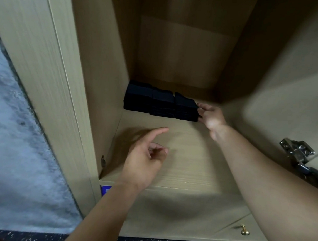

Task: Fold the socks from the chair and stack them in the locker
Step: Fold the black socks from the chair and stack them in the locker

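The rightmost sock stack (185, 107) is being pinched by the right hand (211, 117) – two stacks (149, 98) are lying beyond that grip, already shelved; the left hand (145, 158) is hovering, loosely spread, holding nothing.

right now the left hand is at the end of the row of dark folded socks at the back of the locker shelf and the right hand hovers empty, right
Not quite: the hands are swapped. In the head view the right hand is at the end of the row of dark folded socks at the back of the locker shelf, and the left hand hovers empty.
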Action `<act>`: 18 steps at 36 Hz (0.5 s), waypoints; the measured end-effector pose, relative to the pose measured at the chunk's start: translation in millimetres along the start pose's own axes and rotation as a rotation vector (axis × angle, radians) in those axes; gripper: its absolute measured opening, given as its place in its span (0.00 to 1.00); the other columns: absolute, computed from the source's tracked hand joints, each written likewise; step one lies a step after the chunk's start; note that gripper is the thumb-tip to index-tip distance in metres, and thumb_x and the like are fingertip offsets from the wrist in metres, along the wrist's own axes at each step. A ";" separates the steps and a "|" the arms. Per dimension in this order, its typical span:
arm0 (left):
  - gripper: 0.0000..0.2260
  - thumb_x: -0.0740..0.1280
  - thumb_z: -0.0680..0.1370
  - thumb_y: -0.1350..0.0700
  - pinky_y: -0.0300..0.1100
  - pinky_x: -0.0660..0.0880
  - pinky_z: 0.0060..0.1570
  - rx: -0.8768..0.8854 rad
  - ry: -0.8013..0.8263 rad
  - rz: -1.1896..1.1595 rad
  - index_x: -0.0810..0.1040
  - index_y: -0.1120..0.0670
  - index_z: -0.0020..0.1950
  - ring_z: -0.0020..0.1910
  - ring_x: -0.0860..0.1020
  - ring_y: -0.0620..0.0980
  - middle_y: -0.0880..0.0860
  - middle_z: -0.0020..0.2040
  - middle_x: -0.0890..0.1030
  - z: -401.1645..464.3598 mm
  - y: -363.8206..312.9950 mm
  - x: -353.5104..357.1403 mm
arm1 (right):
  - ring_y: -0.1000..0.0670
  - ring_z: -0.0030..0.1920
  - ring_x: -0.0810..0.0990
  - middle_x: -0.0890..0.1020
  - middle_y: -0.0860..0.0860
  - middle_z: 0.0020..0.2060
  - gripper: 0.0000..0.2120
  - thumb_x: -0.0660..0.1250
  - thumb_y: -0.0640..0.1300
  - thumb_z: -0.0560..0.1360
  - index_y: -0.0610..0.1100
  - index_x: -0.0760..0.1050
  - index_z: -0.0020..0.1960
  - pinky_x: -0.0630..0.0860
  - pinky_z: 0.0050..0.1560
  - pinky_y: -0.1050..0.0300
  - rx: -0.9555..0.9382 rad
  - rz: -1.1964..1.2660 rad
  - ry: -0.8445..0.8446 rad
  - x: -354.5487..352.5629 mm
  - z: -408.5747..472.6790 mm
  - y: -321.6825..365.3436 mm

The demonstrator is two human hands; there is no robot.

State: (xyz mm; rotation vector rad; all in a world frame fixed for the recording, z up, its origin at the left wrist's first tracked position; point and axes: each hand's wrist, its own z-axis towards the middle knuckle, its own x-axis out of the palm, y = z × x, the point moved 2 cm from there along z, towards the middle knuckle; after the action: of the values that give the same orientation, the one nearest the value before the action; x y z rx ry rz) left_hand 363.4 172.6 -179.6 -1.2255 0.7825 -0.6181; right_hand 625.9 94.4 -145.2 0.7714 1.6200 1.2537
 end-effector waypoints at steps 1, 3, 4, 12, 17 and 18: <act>0.25 0.72 0.80 0.60 0.29 0.75 0.42 0.000 -0.002 0.000 0.74 0.33 0.69 0.42 0.82 0.40 0.38 0.44 0.84 0.0 0.5 -0.1 | 0.48 0.63 0.78 0.79 0.49 0.59 0.16 0.60 0.36 0.85 0.41 0.76 0.70 0.73 0.72 0.47 0.001 -0.006 -0.003 0.1 -0.2 -0.6; 0.25 0.72 0.79 0.60 0.29 0.75 0.42 0.002 -0.008 -0.003 0.75 0.33 0.69 0.42 0.82 0.39 0.39 0.44 0.84 0.2 1.0 -0.1 | 0.48 0.63 0.78 0.79 0.50 0.58 0.15 0.60 0.36 0.84 0.42 0.77 0.69 0.72 0.72 0.47 0.004 -0.019 -0.006 -0.5 -0.9 -1.1; 0.25 0.72 0.79 0.60 0.29 0.75 0.42 0.004 -0.011 -0.006 0.75 0.33 0.69 0.41 0.82 0.39 0.40 0.43 0.84 0.3 1.2 0.0 | 0.47 0.64 0.78 0.80 0.50 0.58 0.15 0.61 0.36 0.84 0.42 0.76 0.69 0.72 0.73 0.47 0.004 -0.023 -0.004 -0.9 -1.6 -0.9; 0.24 0.72 0.80 0.59 0.32 0.76 0.45 -0.004 0.003 -0.012 0.75 0.34 0.68 0.43 0.83 0.44 0.46 0.44 0.85 -1.4 0.6 -0.3 | 0.49 0.70 0.75 0.78 0.51 0.68 0.18 0.63 0.38 0.83 0.45 0.74 0.73 0.69 0.75 0.48 -0.024 -0.059 -0.026 -11.9 -26.0 1.2; 0.21 0.70 0.81 0.55 0.40 0.75 0.35 -0.010 0.017 -0.043 0.75 0.32 0.67 0.31 0.75 0.51 0.46 0.34 0.82 -4.2 -1.6 -4.1 | 0.51 0.68 0.76 0.80 0.55 0.66 0.18 0.68 0.42 0.82 0.50 0.76 0.71 0.68 0.75 0.48 -0.055 -0.050 -0.024 -16.3 -75.3 1.3; 0.20 0.70 0.81 0.55 0.36 0.71 0.34 -0.007 0.004 -0.054 0.75 0.32 0.66 0.30 0.73 0.47 0.44 0.35 0.80 -4.9 -2.6 -7.4 | 0.52 0.68 0.76 0.80 0.55 0.66 0.18 0.68 0.44 0.82 0.52 0.77 0.71 0.68 0.75 0.48 -0.053 -0.042 -0.020 -15.9 -88.2 1.9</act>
State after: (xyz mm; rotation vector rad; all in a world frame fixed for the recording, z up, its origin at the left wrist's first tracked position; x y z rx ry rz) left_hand 355.0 174.9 -176.4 -1.2558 0.7571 -0.6627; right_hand 550.6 47.3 -133.5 0.7112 1.5725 1.2503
